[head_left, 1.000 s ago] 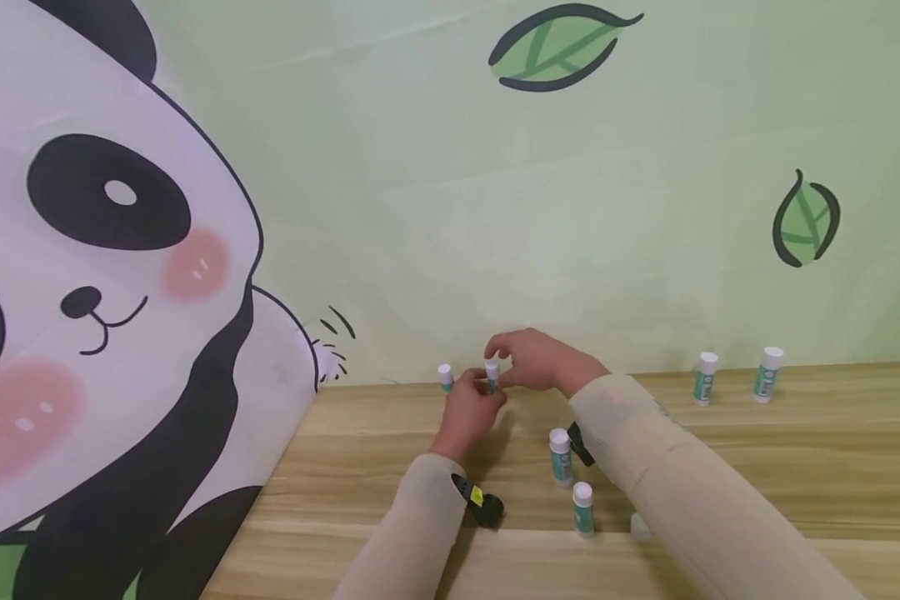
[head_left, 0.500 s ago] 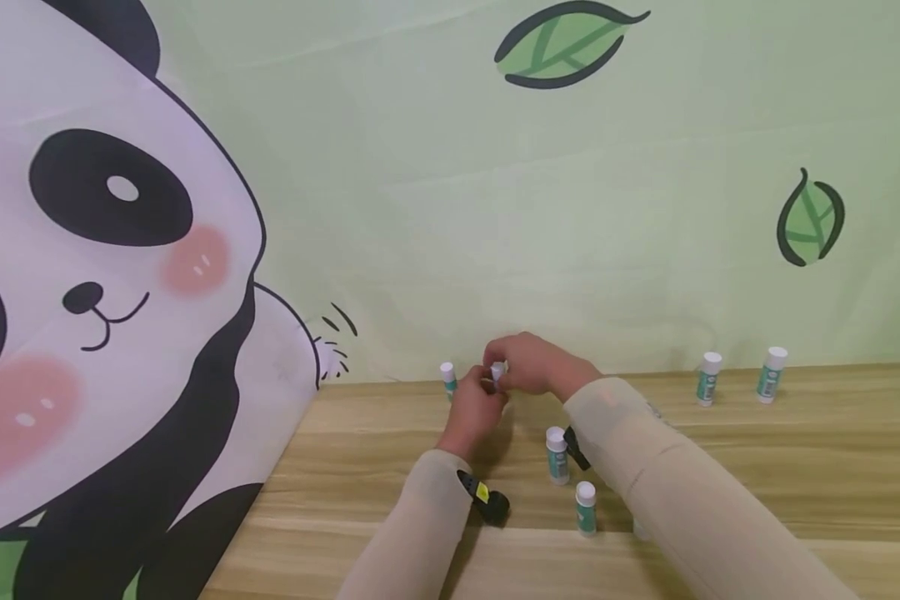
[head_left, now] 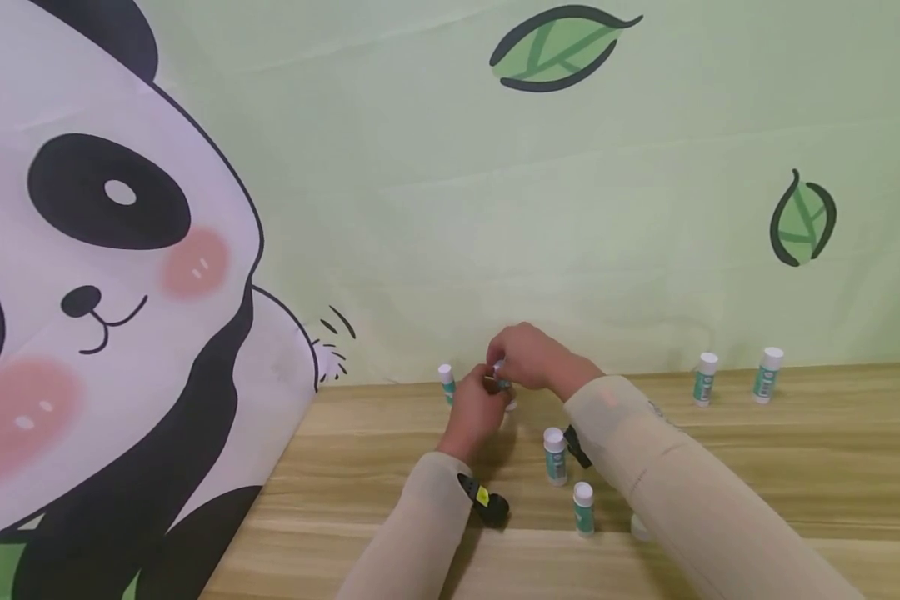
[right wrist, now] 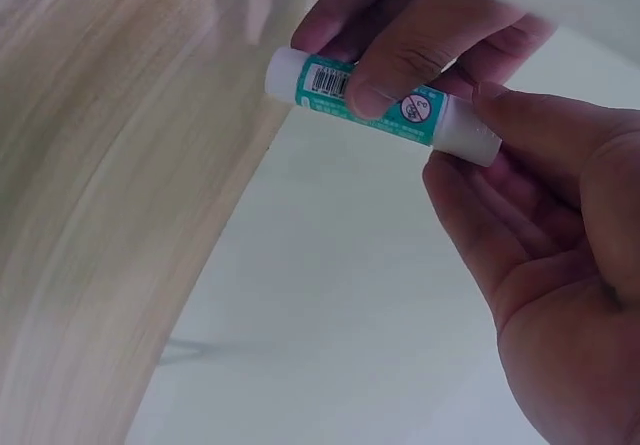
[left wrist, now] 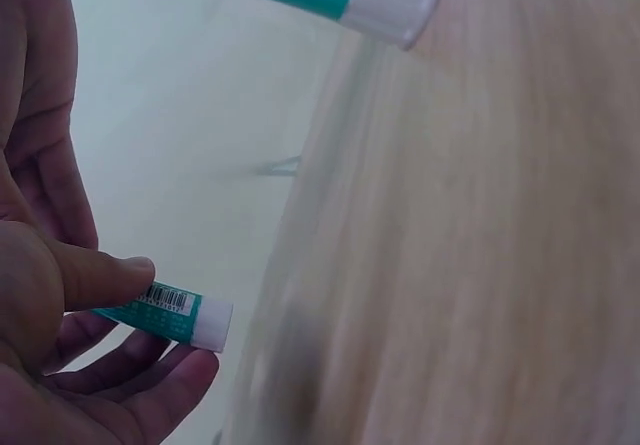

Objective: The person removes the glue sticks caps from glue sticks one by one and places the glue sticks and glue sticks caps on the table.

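Near the back of the table my left hand (head_left: 477, 417) holds a glue stick (right wrist: 322, 83) by its green-labelled body, thumb across the label. My right hand (head_left: 534, 358) pinches the white end (right wrist: 468, 133) of the same stick between thumb and fingers. The stick is tilted and partly covered by both hands in the head view. Another glue stick (head_left: 447, 383) stands upright just left of my left hand. Two more, a glue stick (head_left: 556, 458) and a glue stick (head_left: 583, 510), stand in front of the hands, beside my right forearm.
Farther right, a glue stick (head_left: 705, 380) and a glue stick (head_left: 767, 377) stand by the wall. A small pale object (head_left: 639, 527) is partly hidden by the right sleeve. A panda-print wall covering (head_left: 390, 250) rises behind the wooden table (head_left: 360, 467).
My right fingers have closed from a loose spread onto the end of the glue stick. The stick has gone from upright to tilted, its lower end now swung right.
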`<state>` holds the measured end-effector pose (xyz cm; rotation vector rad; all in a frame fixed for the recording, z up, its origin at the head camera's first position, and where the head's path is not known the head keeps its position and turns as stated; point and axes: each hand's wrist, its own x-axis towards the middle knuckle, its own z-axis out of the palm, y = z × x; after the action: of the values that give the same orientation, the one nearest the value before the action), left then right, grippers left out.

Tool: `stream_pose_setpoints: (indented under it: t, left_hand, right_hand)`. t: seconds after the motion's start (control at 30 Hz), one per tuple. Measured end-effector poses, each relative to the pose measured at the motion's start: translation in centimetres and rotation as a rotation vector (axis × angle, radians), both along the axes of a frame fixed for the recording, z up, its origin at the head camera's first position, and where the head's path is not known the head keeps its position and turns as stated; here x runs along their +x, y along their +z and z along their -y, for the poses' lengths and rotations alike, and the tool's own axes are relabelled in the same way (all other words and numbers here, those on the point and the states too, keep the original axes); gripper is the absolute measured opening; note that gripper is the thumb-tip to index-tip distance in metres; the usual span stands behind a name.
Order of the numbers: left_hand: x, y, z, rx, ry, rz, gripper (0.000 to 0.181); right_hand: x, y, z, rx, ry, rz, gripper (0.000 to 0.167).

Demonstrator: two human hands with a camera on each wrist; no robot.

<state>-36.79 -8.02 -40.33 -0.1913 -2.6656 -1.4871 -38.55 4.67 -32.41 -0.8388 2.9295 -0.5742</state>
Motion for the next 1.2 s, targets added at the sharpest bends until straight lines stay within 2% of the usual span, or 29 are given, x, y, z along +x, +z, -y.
stream_pose_setpoints:
  t: [0.23, 0.43, 0.67, 0.83, 1.2]
  left_hand:
    - [0.1, 0.5, -0.3, -0.001, -0.011, -0.062, 0.028]
    - [0.2, 0.8, -0.5, 0.033, -0.019, -0.106, 0.027]
    - [0.8, 1.7, -1.0, 0.062, -0.037, -0.123, 0.024]
    - [2.0, 2.8, -1.3, 0.07, -0.073, -0.128, 0.023]
    - [5.7, 6.0, -1.4, 0.042, -0.215, -0.173, 0.023]
  right_hand:
    - [0.5, 0.9, -0.4, 0.003, 0.0, -0.043, 0.02]
    - [1.1, 1.8, -1.0, 0.004, 0.018, -0.095, 0.021]
    - [2.2, 2.4, -2.1, -0.056, 0.016, -0.139, 0.02]
    - [3.4, 2.7, -3.2, -0.118, 0.022, -0.175, 0.021]
    - [8.0, 4.8, -5.4, -0.23, 0.065, -0.256, 0.019]
